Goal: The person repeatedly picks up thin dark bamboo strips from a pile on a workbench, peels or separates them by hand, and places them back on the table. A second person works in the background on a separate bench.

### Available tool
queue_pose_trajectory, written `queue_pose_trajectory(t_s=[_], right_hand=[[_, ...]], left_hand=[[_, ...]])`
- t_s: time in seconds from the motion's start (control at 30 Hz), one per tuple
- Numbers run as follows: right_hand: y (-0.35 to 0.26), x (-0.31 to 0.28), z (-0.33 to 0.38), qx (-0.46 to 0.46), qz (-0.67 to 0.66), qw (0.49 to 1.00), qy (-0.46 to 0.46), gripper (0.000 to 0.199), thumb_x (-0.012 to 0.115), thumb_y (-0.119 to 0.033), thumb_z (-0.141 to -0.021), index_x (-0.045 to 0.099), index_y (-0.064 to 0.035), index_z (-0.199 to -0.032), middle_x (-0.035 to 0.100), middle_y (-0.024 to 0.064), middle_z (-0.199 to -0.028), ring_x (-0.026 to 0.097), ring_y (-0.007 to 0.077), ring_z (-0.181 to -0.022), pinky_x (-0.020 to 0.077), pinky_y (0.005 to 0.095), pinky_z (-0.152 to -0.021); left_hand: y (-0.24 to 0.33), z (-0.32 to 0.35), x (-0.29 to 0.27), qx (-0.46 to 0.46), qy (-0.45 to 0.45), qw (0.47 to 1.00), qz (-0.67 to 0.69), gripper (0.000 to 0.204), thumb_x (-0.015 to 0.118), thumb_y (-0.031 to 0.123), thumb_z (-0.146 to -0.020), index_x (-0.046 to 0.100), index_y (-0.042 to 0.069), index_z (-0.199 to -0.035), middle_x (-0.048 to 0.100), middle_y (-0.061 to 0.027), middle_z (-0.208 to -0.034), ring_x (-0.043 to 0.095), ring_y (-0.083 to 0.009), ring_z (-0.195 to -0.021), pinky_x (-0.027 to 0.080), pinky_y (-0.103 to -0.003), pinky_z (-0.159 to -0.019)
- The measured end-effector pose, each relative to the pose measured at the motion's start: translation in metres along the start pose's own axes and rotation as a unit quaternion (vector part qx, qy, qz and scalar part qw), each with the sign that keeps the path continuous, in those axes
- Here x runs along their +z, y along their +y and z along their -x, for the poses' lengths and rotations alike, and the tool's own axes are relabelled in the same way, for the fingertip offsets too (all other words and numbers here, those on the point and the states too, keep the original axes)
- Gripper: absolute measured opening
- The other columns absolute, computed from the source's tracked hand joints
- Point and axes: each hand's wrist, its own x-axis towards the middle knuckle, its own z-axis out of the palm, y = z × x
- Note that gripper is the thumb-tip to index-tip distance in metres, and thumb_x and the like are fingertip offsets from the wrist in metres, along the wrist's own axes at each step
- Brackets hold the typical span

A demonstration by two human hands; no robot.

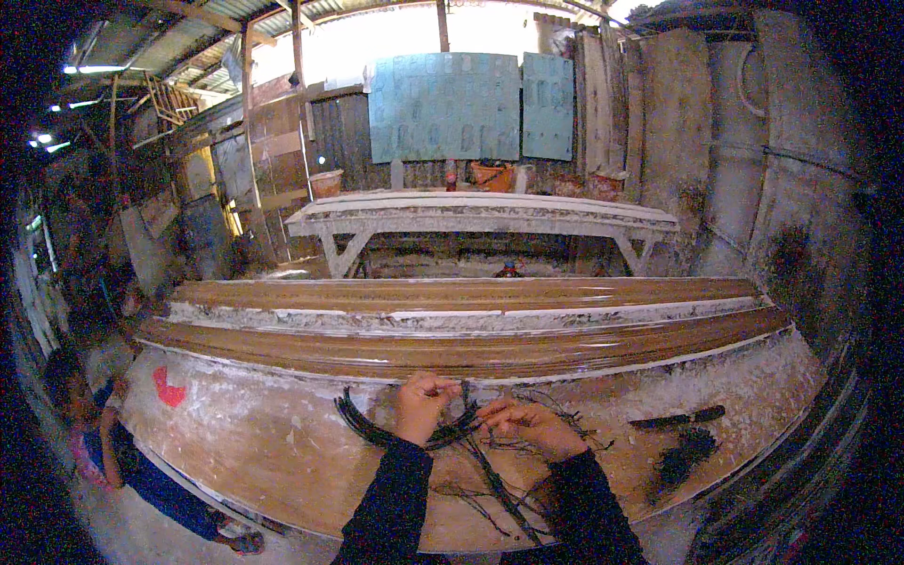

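Note:
Both my hands are at a curved bundle of black strands [363, 424] lying on the near part of the worktable. My left hand [424, 407] is closed in a pinch at a dark strand that rises beside its fingertips. Just right of it, my right hand [532, 424] has its fingers closed on the bundle's right end. Thin, branching black stems [504, 494] spread out beneath and between my wrists. Whether they are twigs or fibres, I cannot tell. The fingertips partly hide the spot where the strands meet.
Two long, shiny brown mouldings [471, 356] run across the worktable [282, 461] beyond my hands. A knife [678, 416] and a dark bristly clump [686, 457] lie to the right, a red scrap [169, 386] to the left. A person [122, 452] is at the left edge. Behind stands a whitish bench [480, 221].

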Motion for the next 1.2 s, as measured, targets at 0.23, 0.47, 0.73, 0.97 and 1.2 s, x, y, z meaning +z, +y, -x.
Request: queue_pose_trajectory(t_s=[0.23, 0.47, 0.73, 0.97, 1.2], right_hand=[[-0.008, 0.001, 0.002, -0.004, -0.046, 0.998, 0.051, 0.012, 0.066, -0.006, -0.068, 0.06, -0.005, -0.079, 0.058, 0.0057, -0.086, 0.052, 0.0188, -0.094, 0.0394, 0.0305, -0.082], [0.004, -0.01, -0.007, -0.037, 0.08, 0.965, 0.246, 0.013, 0.064, -0.004, -0.067, 0.051, -0.0061, -0.067, 0.055, 0.0006, -0.069, 0.051, 0.0122, -0.067, 0.0405, 0.0253, -0.065], [0.027, -0.026, -0.011, -0.156, 0.313, 0.849, 0.395, 0.01, 0.061, -0.004, -0.068, 0.051, -0.0044, -0.07, 0.052, 0.0028, -0.067, 0.048, 0.0125, -0.063, 0.0394, 0.0245, -0.061], [0.023, -0.023, -0.011, -0.132, 0.432, 0.806, 0.383, 0.01, 0.062, -0.01, -0.071, 0.056, -0.0045, -0.075, 0.055, 0.0044, -0.074, 0.049, 0.0123, -0.067, 0.0398, 0.0246, -0.062], [0.014, -0.023, -0.007, -0.057, 0.23, 0.925, 0.299, 0.011, 0.064, -0.012, -0.071, 0.06, -0.0027, -0.072, 0.06, 0.0037, -0.073, 0.055, 0.0131, -0.068, 0.0431, 0.0255, -0.064]], left_hand=[[0.006, 0.002, 0.007, 0.064, -0.005, 0.997, -0.046, 0.009, 0.066, 0.013, -0.069, 0.064, 0.006, -0.073, 0.054, -0.0058, -0.068, 0.052, -0.0174, -0.069, 0.041, -0.027, -0.061], [0.01, 0.007, 0.015, 0.049, -0.121, 0.991, 0.03, 0.012, 0.064, 0.018, -0.072, 0.064, 0.006, -0.074, 0.052, -0.0048, -0.075, 0.051, -0.0162, -0.074, 0.041, -0.027, -0.065], [0.039, 0.041, 0.048, 0.008, -0.325, 0.901, 0.288, 0.014, 0.06, 0.018, -0.078, 0.057, 0.005, -0.081, 0.045, -0.003, -0.083, 0.047, -0.0137, -0.079, 0.039, -0.024, -0.07], [0.045, 0.036, 0.042, -0.03, -0.349, 0.907, 0.233, 0.012, 0.058, 0.015, -0.079, 0.054, 0.005, -0.081, 0.044, 0.0004, -0.082, 0.044, -0.0106, -0.08, 0.037, -0.024, -0.075], [0.02, 0.008, 0.013, -0.062, -0.197, 0.946, 0.25, 0.012, 0.061, 0.016, -0.076, 0.059, 0.005, -0.079, 0.052, 0.0016, -0.079, 0.048, -0.0091, -0.074, 0.04, -0.022, -0.067]])
